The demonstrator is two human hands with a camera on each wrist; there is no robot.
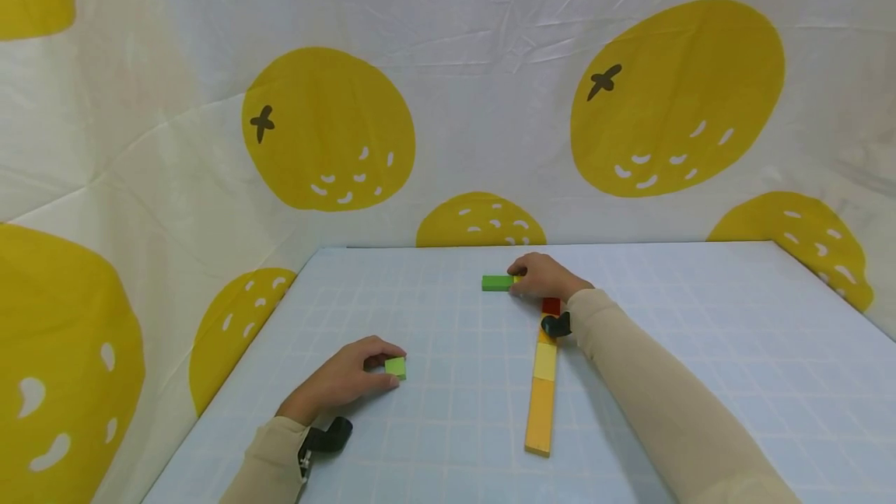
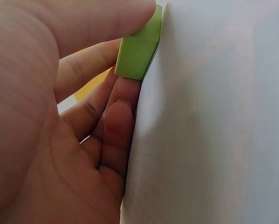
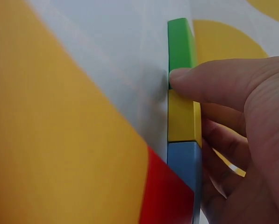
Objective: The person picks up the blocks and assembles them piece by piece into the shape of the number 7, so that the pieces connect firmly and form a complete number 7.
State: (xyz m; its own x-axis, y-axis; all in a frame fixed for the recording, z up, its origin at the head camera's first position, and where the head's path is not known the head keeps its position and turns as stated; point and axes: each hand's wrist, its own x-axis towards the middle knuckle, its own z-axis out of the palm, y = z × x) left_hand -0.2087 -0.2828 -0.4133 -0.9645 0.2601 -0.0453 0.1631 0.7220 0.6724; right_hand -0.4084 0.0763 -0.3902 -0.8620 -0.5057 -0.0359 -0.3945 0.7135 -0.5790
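My left hand (image 1: 343, 373) pinches a light green block (image 1: 395, 368) between thumb and fingers, low over the tabletop. In the left wrist view the block (image 2: 135, 58) sits at the fingertips, partly covered by the thumb. Farther back, my right hand (image 1: 549, 277) grips a green block (image 1: 496, 283) at its end by a yellow block (image 3: 181, 115). The right wrist view shows the thumb near that seam. A blue block (image 3: 182, 161) adjoins the yellow one, and a red block (image 1: 551, 306) lies in front of this row. The right fingers are partly hidden behind the blocks.
From the red block a line of blocks runs toward me, with a pale yellow block (image 1: 544, 362) and a long orange block (image 1: 540, 417) at the near end. A pale blue checked cloth (image 1: 448, 442) covers the table. A fruit-print curtain (image 1: 476, 123) hangs behind.
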